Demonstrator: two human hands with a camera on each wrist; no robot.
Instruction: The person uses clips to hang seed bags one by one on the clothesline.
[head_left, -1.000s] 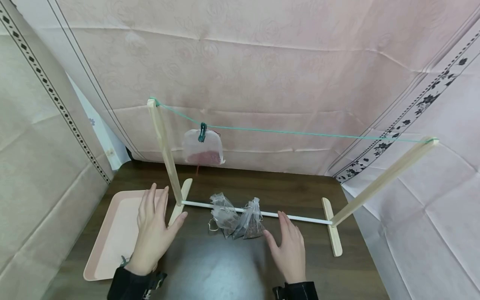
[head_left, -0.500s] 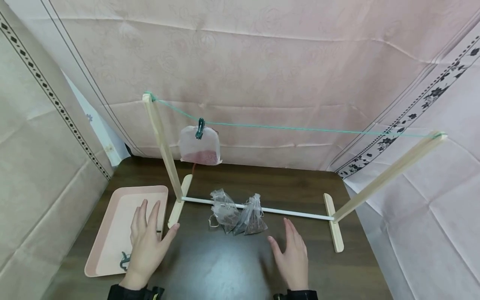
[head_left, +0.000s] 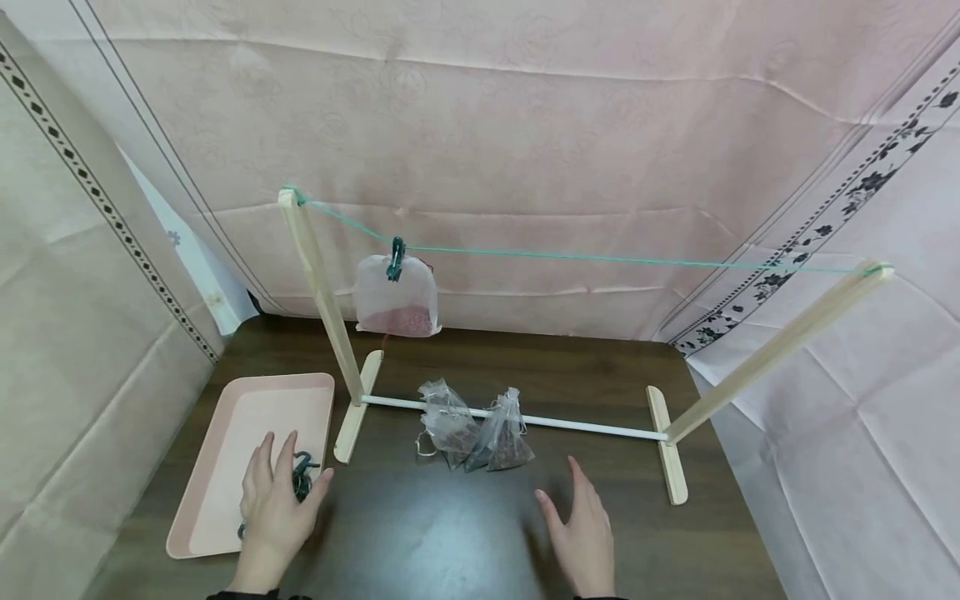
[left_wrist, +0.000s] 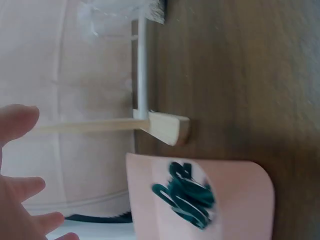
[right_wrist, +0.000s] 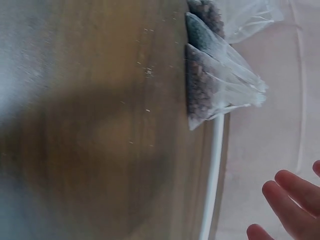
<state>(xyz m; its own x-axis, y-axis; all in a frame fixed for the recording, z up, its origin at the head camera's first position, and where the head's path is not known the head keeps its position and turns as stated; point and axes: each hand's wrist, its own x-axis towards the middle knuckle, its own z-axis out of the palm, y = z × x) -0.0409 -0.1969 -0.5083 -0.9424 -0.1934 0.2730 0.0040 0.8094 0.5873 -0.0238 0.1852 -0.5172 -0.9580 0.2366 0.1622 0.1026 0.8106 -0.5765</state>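
My left hand hovers over the pink tray, fingers apart and holding nothing. Dark green clips lie piled in that tray, partly covered by the hand in the head view. To the right, my right hand is held over the table with thumb and fingers spread. Two translucent sachets with dark grainy filling, one a left sachet and one a right sachet, lean at the white rod. A third sachet with pinkish filling hangs from a green clip on the line.
A teal string runs between a left wooden post and a right wooden post, each on a flat wooden foot. The brown table ends against hanging pale cloth.
My left hand has drawn back and down from the left post to over the clips in the tray. My right hand has moved slightly back, away from the sachets.
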